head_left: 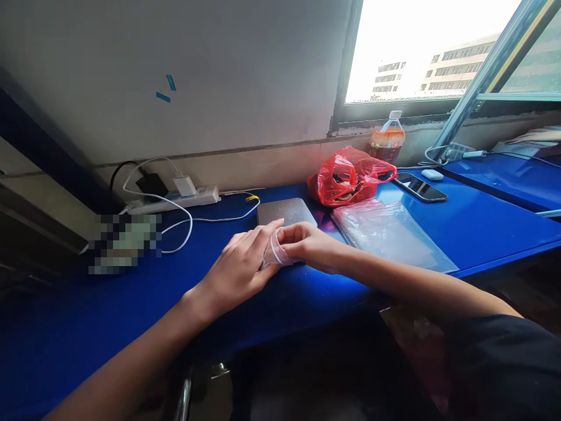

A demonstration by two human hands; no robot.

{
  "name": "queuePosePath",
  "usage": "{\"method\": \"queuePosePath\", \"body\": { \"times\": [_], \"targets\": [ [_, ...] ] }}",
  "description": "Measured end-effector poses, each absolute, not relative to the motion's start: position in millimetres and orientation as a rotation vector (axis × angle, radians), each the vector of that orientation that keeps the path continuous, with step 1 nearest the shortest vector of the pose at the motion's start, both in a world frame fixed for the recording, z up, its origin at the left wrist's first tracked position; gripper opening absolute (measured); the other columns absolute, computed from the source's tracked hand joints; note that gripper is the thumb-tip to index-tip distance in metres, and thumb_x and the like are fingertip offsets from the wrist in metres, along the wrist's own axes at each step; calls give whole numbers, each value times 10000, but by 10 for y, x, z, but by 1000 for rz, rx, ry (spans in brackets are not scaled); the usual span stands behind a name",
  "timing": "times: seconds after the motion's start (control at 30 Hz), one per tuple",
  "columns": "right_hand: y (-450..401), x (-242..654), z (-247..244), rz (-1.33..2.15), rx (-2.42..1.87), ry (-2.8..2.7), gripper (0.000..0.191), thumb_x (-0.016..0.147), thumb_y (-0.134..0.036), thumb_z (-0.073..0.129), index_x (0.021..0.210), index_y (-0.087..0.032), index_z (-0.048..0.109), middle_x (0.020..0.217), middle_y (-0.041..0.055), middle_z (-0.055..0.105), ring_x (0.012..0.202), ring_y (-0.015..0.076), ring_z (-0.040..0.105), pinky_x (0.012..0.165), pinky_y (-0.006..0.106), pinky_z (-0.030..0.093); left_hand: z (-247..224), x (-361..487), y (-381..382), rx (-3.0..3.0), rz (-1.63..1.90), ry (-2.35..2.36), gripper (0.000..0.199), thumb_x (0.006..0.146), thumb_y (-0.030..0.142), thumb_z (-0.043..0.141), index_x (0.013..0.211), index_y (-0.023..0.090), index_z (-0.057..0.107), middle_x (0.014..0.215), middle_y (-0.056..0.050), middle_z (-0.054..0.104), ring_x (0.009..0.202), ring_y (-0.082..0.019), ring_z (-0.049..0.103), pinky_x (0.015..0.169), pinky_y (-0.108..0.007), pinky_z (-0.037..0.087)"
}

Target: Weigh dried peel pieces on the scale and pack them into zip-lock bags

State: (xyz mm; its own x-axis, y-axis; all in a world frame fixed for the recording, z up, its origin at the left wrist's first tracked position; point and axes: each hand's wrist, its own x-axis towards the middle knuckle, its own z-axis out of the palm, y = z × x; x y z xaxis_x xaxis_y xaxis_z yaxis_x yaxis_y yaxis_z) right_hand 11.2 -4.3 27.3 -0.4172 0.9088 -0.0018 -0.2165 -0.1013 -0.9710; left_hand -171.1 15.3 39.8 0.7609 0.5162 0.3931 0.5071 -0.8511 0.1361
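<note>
Both hands meet over the near edge of a flat grey metallic box [287,211] on the blue table. Between them is a small clear plastic bag [275,248] with a white strip. My left hand [245,260] is closed round its left side, fingers bent over the top and thumb below. At its right side, my right hand [302,242] pinches the plastic between thumb and fingers. What the bag contains, if anything, is hidden by the fingers.
Right of the box are a red plastic bag [350,178], clear plastic sleeves [394,234], a phone [421,187], a white case [432,175] and a bottle [389,140]. A power strip [175,200] with a white cable [214,220] lies at the back left, near a pixelated object [127,242].
</note>
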Motion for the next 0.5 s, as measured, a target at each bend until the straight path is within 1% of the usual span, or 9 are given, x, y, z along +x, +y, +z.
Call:
{"method": "queuePosePath", "body": {
  "times": [0.13, 0.3, 0.5],
  "targets": [
    [-56, 101, 267, 1587, -812, -1337, 237, 632, -278, 790, 731, -128, 636, 669, -27, 583, 640, 91, 513, 630, 214, 382, 389, -1715, 153, 2942, 683, 832, 537, 934, 330, 554, 1406, 173, 351, 1319, -132, 598, 1156, -290, 605, 949, -453, 479],
    [-84, 99, 288, 1564, -808, -1422, 330, 593, -313, 848, 787, -125, 657, 745, -8, 623, 743, 133, 556, 700, 251, 411, 382, -1721, 154, 2946, 684, 790, 527, 952, 359, 524, 1411, 177, 338, 1269, -137, 619, 1128, -291, 612, 920, -459, 485],
    [-122, 83, 315, 1536, -814, -1412, 318, 600, -342, 847, 738, -135, 648, 734, -7, 623, 770, 147, 572, 769, 278, 431, 369, -1712, 156, 2952, 687, 777, 535, 952, 345, 524, 1420, 192, 313, 1264, -130, 617, 1107, -288, 618, 907, -456, 483]
  ]
}}
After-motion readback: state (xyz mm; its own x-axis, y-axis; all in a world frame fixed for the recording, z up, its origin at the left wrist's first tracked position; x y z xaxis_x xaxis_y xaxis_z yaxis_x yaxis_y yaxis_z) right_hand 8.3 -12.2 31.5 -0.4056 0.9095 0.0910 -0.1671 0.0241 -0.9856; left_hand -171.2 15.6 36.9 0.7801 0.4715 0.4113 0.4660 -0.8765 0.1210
